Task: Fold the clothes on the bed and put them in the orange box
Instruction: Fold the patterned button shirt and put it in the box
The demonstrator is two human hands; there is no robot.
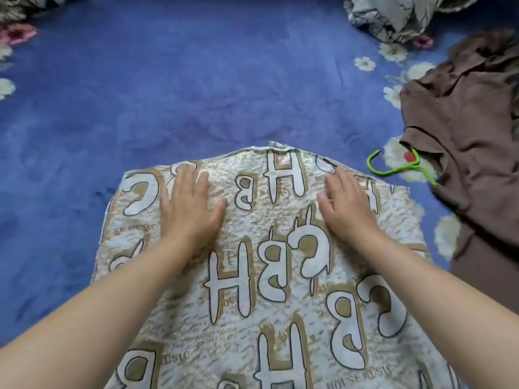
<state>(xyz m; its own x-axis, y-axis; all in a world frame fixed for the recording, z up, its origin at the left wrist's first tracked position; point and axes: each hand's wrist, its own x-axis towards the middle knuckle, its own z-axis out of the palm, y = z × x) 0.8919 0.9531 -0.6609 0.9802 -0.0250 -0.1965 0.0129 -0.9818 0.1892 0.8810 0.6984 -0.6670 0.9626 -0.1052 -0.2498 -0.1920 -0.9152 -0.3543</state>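
Open blue bedspread (174, 88) lay beyond the lettered garment (252, 276) toward the bed's far edge and left side. The right side was obstructed by a brown garment (463, 141) and green cord (393, 169); a bundled printed cloth (398, 15) occupied the far right corner.

Soft, even daylight fills the scene, bright without harsh glare, and only faint shadows sit under the hands (193, 203) on the printed garment (252, 276). The wide lens bends the edges, stretching the forearms and curving the blue bed cover (168, 80). Detail is slightly soft and smeared throughout, most in the far corners.
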